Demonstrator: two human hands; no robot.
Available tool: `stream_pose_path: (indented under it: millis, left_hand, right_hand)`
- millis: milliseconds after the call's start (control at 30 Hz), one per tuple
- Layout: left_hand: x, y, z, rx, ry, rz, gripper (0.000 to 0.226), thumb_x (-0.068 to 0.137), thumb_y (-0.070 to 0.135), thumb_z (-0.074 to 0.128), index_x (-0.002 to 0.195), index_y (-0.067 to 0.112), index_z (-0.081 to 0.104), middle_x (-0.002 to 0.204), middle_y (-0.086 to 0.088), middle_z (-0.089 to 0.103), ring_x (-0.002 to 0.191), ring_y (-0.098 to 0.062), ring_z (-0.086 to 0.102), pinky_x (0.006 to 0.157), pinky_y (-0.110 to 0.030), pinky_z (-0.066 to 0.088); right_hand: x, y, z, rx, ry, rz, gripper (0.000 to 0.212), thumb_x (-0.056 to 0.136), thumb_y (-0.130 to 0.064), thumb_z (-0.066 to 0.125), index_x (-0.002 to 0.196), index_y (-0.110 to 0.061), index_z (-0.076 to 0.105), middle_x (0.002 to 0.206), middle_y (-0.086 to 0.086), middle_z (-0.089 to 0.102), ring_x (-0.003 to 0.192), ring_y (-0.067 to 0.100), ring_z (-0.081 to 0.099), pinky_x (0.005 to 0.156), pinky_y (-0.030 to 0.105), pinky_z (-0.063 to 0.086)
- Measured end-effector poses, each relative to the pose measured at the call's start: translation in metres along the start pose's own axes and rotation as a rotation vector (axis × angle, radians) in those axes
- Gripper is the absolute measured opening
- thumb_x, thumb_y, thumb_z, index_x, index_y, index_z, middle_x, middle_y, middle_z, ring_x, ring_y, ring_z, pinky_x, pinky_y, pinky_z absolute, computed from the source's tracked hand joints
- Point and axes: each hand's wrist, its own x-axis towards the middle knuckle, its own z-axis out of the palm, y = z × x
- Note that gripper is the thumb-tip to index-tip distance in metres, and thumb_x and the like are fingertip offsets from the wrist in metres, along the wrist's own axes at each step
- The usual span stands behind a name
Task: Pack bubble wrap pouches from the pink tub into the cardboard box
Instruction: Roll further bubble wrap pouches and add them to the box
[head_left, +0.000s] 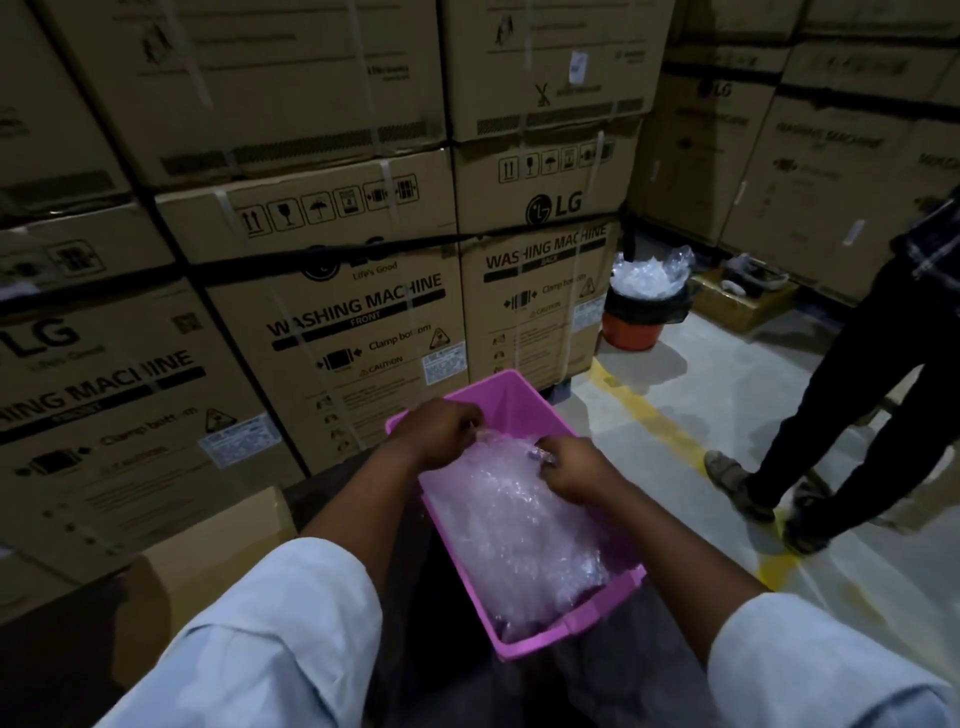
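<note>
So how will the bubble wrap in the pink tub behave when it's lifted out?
Probably floppy: the bubble wrap lies crumpled and sagging in the pink tub. Likely light for its bulk, being thin, clear, air-filled film. It may feel slippery, since the left hand and right hand pinch its top edge.

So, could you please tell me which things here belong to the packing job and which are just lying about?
Job: pink tub, bubble wrap pouches, cardboard box, left hand, right hand.
Lying about: washing machine cartons, orange bin of plastic, bystander.
</note>
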Motion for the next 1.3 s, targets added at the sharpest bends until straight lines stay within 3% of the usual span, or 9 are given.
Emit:
stream_pose_path:
  millis: [67, 267, 400, 533, 667, 867, 1000, 1067, 1300]
  left_hand:
    - [-0.003, 0.001, -0.008, -0.097, 0.038, -0.028, 0.02, 0.094, 0.023, 0.057, 0.112, 0.021, 0.066, 0.109, 0.003, 0.066, 0.091, -0.011, 0.058, 0.077, -0.027, 0.044]
    - [-0.01, -0.001, -0.039, -0.278, 0.013, -0.04, 0.028, 0.084, 0.026, 0.072, 0.111, 0.02, 0.066, 0.094, 0.008, 0.062, 0.088, -0.011, 0.059, 0.082, -0.029, 0.05]
    - [-0.014, 0.001, -0.058, -0.36, 0.007, -0.048, 0.007, 0.084, 0.022, 0.072, 0.09, 0.02, 0.068, 0.086, 0.005, 0.067, 0.081, -0.011, 0.063, 0.077, -0.03, 0.052]
    - [-0.022, 0.011, -0.079, -0.55, -0.013, -0.102, 0.007, 0.088, 0.015, 0.067, 0.094, 0.012, 0.064, 0.085, -0.002, 0.067, 0.071, -0.012, 0.066, 0.066, -0.021, 0.056]
    - [-0.037, 0.021, -0.113, -0.726, 0.064, -0.132, 0.016, 0.086, 0.013, 0.068, 0.1, 0.007, 0.064, 0.083, -0.006, 0.068, 0.069, -0.015, 0.065, 0.063, -0.025, 0.057]
    - [-0.061, 0.035, -0.182, -1.019, 0.248, -0.066, 0.025, 0.081, 0.011, 0.068, 0.105, 0.014, 0.063, 0.102, -0.007, 0.065, 0.088, -0.021, 0.066, 0.073, -0.033, 0.057]
    - [-0.077, 0.04, -0.21, -1.378, 0.192, 0.024, 0.053, 0.075, 0.014, 0.068, 0.126, 0.017, 0.055, 0.118, -0.01, 0.063, 0.105, -0.034, 0.064, 0.084, -0.044, 0.057]
    - [-0.087, 0.041, -0.215, -1.393, 0.148, 0.021, 0.06, 0.075, 0.014, 0.068, 0.133, 0.011, 0.049, 0.126, -0.015, 0.061, 0.108, -0.036, 0.062, 0.085, -0.044, 0.057]
    - [-0.111, 0.054, -0.244, -1.298, 0.423, 0.005, 0.016, 0.081, 0.006, 0.069, 0.095, 0.009, 0.062, 0.082, -0.005, 0.07, 0.073, -0.015, 0.067, 0.062, -0.025, 0.056]
  right_hand:
    - [-0.003, -0.002, -0.011, 0.042, -0.039, 0.009, 0.025, 0.087, -0.016, 0.056, 0.109, -0.017, 0.068, 0.111, 0.008, 0.069, 0.102, 0.028, 0.063, 0.08, 0.028, 0.046]
    - [-0.012, -0.016, -0.059, 0.133, -0.008, -0.016, 0.013, 0.091, -0.017, 0.057, 0.093, -0.018, 0.07, 0.092, 0.004, 0.069, 0.076, 0.015, 0.06, 0.059, 0.024, 0.043]
    - [-0.016, -0.027, -0.088, 0.185, -0.018, -0.063, 0.018, 0.091, -0.014, 0.061, 0.106, -0.018, 0.07, 0.093, -0.003, 0.067, 0.079, 0.011, 0.061, 0.069, 0.028, 0.049]
    - [-0.017, -0.031, -0.11, 0.293, -0.034, -0.051, 0.015, 0.091, -0.012, 0.061, 0.105, -0.017, 0.066, 0.093, 0.003, 0.068, 0.082, 0.019, 0.067, 0.069, 0.033, 0.057]
    - [-0.028, -0.043, -0.143, 0.656, 0.056, -0.079, 0.015, 0.088, -0.005, 0.065, 0.099, -0.015, 0.065, 0.09, 0.004, 0.067, 0.075, 0.015, 0.066, 0.061, 0.026, 0.054]
    - [-0.044, -0.09, -0.197, 0.983, 0.166, -0.148, 0.015, 0.086, 0.0, 0.064, 0.099, -0.008, 0.062, 0.078, 0.002, 0.066, 0.061, 0.004, 0.064, 0.055, 0.019, 0.051]
    - [-0.049, -0.121, -0.224, 1.114, 0.163, -0.191, 0.008, 0.09, -0.005, 0.061, 0.092, -0.012, 0.063, 0.077, -0.001, 0.068, 0.071, 0.01, 0.065, 0.062, 0.024, 0.052]
    - [-0.052, -0.134, -0.233, 1.182, 0.111, -0.22, 0.009, 0.091, -0.005, 0.058, 0.095, -0.01, 0.064, 0.078, 0.001, 0.071, 0.073, 0.012, 0.068, 0.06, 0.024, 0.055]
    - [-0.058, -0.17, -0.251, 1.194, 0.101, -0.279, 0.018, 0.089, -0.01, 0.062, 0.106, -0.013, 0.063, 0.093, 0.003, 0.067, 0.086, 0.016, 0.063, 0.069, 0.03, 0.052]
